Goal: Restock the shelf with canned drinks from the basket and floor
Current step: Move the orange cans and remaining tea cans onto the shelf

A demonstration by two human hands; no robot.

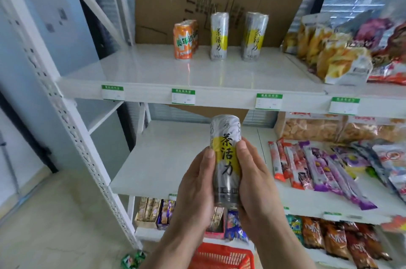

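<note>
Both hands grip one tall can [225,158] upright, below the top shelf [191,92]: left hand [195,183], right hand [252,180] curled round its lower body. Likely full, rigid, smooth; mid-body grip suits it. Basket [222,255] below.

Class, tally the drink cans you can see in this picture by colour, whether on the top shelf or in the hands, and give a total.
Silver-and-yellow cans: 3, the left shelf can, the right shelf can and the held can
Orange cans: 1 counted, the front orange can; more stand behind it, partly hidden
Total: 4
</note>
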